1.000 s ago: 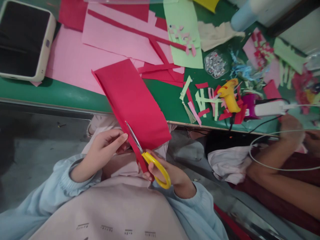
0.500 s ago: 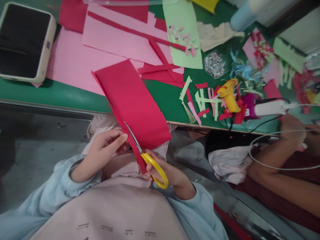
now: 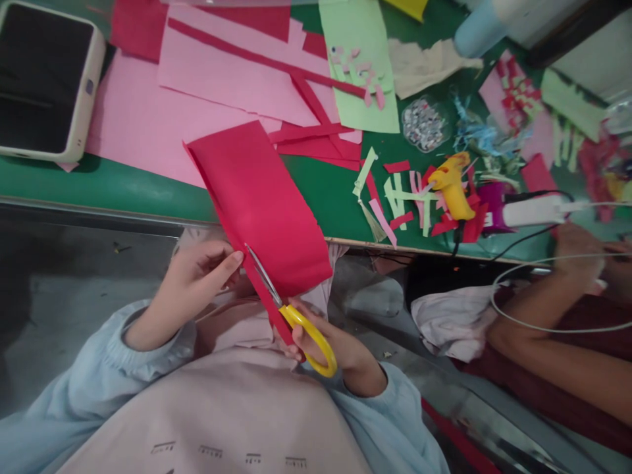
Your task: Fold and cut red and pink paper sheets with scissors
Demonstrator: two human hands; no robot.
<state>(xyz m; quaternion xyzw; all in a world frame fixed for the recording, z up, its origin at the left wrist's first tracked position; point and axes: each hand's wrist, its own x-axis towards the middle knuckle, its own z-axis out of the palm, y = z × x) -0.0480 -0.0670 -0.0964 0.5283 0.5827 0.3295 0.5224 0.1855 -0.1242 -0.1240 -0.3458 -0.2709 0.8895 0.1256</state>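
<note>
Across the top spreads the long green-topped desk (image 3: pixel 138 202), and the rectangular crimson paper sheet (image 3: pixel 274 204) slants from over its near edge down towards the lap; whether it touches the desk cannot be told. With its lower half unsupported, the sheet could buckle or twist and pull the cut crooked, and its left side already curls. Towards 10 o'clock, the flat black-screened device in a pale case (image 3: pixel 44 79) lies near the desk's front edge, where a stray elbow might knock it. The left hand (image 3: pixel 192 283) pinches the sheet's edge at 7 o'clock, thumb against forefinger; the right hand (image 3: pixel 348 345) is closed round the yellow-handled metal scissors (image 3: pixel 292 315), whose blades point to 11 o'clock. The left thumb sits just beside the blade tips, so a hasty snip or slip could nick it. The narrow crimson paper strip (image 3: pixel 265 296) runs to 5 o'clock between the blades and lap, reaching the right fingers; if it is tugged, or the blades drift towards 10 o'clock, it could tear or taper, since it looks thin and joined only beyond the tips.
</note>
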